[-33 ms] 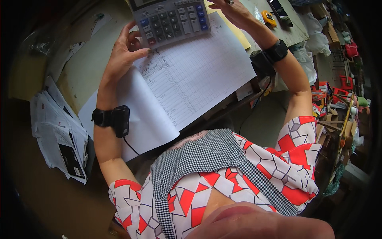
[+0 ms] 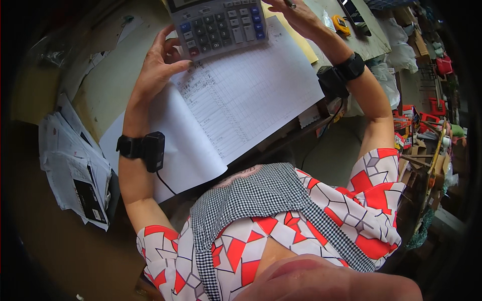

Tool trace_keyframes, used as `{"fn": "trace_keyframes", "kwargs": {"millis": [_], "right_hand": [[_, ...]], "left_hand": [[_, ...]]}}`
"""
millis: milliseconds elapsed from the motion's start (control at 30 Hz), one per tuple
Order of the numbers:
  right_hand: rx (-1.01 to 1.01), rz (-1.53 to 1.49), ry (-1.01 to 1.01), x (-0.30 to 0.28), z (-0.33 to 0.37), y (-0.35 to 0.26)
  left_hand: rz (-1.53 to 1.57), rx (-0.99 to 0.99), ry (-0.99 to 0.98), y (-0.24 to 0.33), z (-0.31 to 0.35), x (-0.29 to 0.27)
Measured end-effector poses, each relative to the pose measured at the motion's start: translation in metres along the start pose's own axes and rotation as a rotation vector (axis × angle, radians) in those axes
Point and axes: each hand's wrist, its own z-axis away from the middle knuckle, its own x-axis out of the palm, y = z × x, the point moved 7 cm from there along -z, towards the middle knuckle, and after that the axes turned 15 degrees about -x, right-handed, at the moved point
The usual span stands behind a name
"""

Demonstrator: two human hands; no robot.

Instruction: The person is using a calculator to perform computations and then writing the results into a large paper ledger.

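Observation:
A large grey calculator [image 2: 221,25] lies on the far part of an open ruled ledger [image 2: 241,100] on the desk. My left hand [image 2: 160,65] rests on the ledger at the calculator's near left corner, fingers spread along its left edge and thumb against its front edge. My right hand [image 2: 296,17] hovers at the calculator's right side, near the top of the picture, pinching a pen [image 2: 290,4] that is mostly cut off. Each wrist wears a black strap with a small black box [image 2: 153,150].
A loose stack of printed papers [image 2: 75,165] sits at the desk's left end. A yellow sheet [image 2: 301,47] pokes out from under the ledger. A yellow tape measure [image 2: 341,25] lies at the far right. Cluttered boxes and red items [image 2: 427,125] crowd the floor on the right.

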Motion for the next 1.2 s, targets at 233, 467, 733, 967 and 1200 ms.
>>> {"fn": "trace_keyframes", "kwargs": {"millis": [233, 467, 733, 967, 1200], "right_hand": [[-0.518, 0.636, 0.237, 0.005, 0.028, -0.061], [-0.754, 0.642, -0.229, 0.076, 0.046, -0.054], [-0.730, 0.708, -0.259, 0.093, 0.037, -0.044], [-0.734, 0.705, -0.293, 0.088, 0.042, -0.062], [-0.670, 0.756, -0.375, 0.096, 0.044, -0.054]], "left_hand": [[0.002, 0.018, 0.023, -0.008, 0.001, -0.005], [0.010, -0.008, -0.011, -0.006, -0.002, -0.001], [-0.038, 0.013, 0.009, -0.004, 0.001, -0.003], [-0.037, 0.023, 0.019, -0.003, 0.001, -0.002], [-0.034, 0.008, 0.029, -0.008, -0.002, -0.001]]}}
